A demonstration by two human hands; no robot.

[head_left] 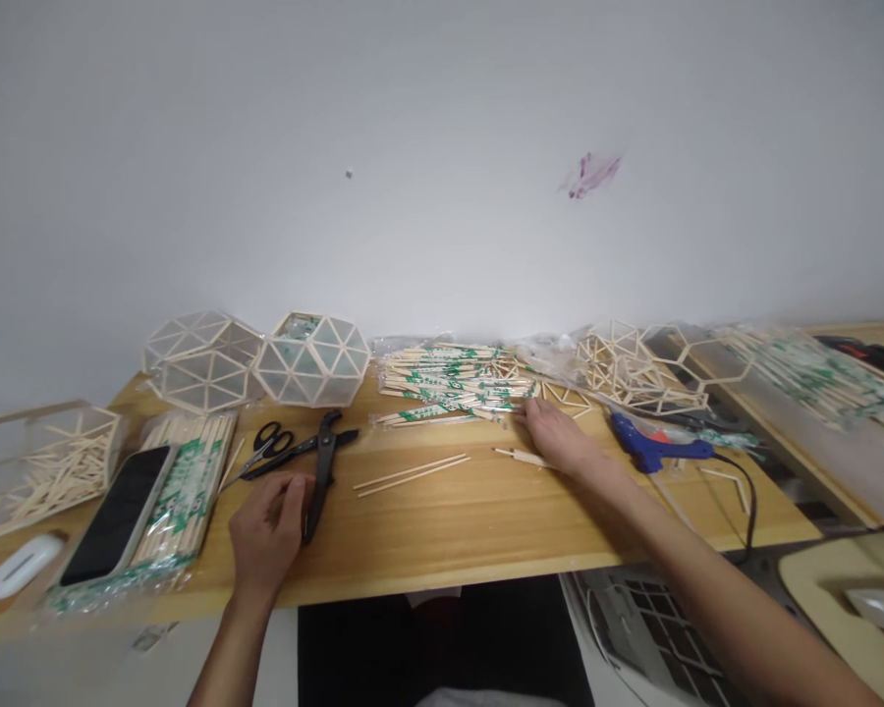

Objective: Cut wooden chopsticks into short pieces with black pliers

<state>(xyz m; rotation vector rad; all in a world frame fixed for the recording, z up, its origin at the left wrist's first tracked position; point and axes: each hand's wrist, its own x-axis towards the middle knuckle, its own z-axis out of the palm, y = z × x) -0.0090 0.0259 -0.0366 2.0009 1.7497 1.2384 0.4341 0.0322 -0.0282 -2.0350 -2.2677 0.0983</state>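
My left hand [269, 528] rests on the wooden table [442, 520] with curled fingers touching the handle of black cutting pliers [322, 471]. My right hand [556, 434] reaches forward, fingers at the edge of a heap of wrapped chopsticks [449, 385]; what the fingertips pinch is unclear. Two bare wooden sticks [411, 472] lie between the hands, and a short stick [520, 456] lies beside the right hand.
Black scissors [269, 444], a phone [118, 513] on a chopstick pack, two stick polyhedra [257, 359], a box of cut sticks [40, 462], a blue glue gun [652, 447] with cord, hexagon stick frames [637, 368], and a white object [19, 565] at far left.
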